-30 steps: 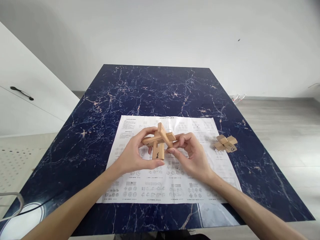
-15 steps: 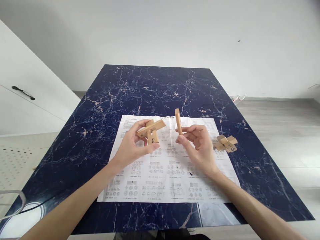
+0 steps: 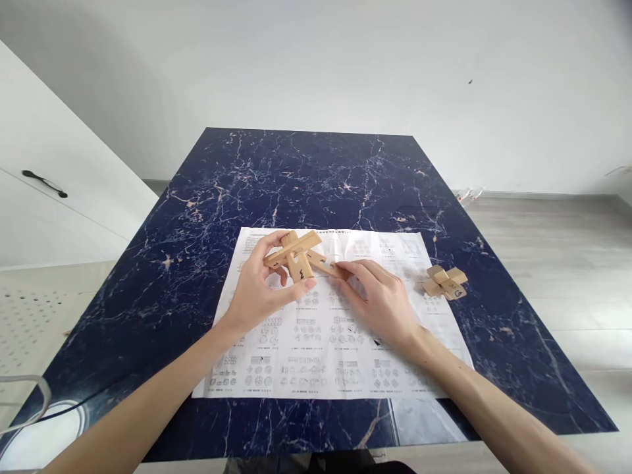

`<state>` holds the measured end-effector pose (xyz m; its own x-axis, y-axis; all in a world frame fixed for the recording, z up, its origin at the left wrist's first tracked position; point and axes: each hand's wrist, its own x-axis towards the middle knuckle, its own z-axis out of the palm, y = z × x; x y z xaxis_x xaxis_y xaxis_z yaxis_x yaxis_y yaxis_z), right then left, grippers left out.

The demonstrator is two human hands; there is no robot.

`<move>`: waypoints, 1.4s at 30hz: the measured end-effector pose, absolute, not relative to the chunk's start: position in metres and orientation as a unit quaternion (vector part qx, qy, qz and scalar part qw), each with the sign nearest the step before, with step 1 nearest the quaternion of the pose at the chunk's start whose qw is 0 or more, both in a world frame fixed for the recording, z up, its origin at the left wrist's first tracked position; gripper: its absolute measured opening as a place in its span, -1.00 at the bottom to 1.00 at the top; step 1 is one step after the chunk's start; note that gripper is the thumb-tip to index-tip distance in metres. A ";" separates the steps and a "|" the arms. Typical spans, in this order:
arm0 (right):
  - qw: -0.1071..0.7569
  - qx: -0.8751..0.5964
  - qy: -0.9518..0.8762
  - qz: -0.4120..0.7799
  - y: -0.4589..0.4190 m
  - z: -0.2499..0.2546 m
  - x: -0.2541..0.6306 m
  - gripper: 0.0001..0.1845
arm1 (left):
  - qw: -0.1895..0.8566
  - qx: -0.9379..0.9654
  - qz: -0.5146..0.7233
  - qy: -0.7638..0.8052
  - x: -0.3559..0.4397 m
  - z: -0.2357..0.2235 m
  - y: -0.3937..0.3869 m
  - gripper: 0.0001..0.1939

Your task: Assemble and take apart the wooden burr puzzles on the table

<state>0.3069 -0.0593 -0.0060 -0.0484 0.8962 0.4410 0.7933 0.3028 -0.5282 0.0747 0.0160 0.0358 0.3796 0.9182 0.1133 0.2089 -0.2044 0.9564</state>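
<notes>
On our dark-blue table (image 3: 316,178) lies a printed sheet (image 3: 306,390). Above it, our left hand (image 3: 261,289) clasps crossed wooden pieces (image 3: 299,264), seemingly joined already; a wooden cluster (image 3: 447,283) sits crossed at the sheet's right edge. Our right hand (image 3: 382,299) pinches a slim bar (image 3: 323,264) beside the held pieces, apparently not yet fitted.

- Left forearm (image 3: 165,382) slants inward from the lower left; left hand (image 3: 254,286) cupped, thumb (image 3: 293,291) stretched rightward.
- Right forearm (image 3: 474,382) angles in from the lower right; right hand (image 3: 388,303) back upward, fingers (image 3: 368,271) reaching leftward, pinching.
- Hands apart.
</notes>
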 end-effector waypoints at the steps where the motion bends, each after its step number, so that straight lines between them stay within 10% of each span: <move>1: 0.358 -0.583 -0.727 0.064 -0.059 -0.007 0.307 -0.80 | 0.476 0.682 0.372 0.413 0.075 0.036 0.016 -0.24; 19: 0.374 -0.564 -0.731 0.088 -0.058 -0.008 0.306 -0.83 | 0.438 0.757 0.318 0.367 0.077 0.029 0.012 -0.12; 33: 0.392 -0.467 -0.700 0.373 -0.071 0.011 0.297 -0.72 | 0.340 0.836 0.343 0.260 0.075 0.017 0.005 -0.05; 42: 0.417 -0.510 -0.670 0.343 -0.068 0.014 0.298 -0.68 | 0.526 0.741 0.283 0.307 0.074 0.024 0.004 -0.13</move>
<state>0.2977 -0.0678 0.0142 -0.1326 0.9692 0.2077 0.3970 0.2439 -0.8848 0.0743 0.0039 0.0245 0.6518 0.7523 0.0959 0.1579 -0.2583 0.9531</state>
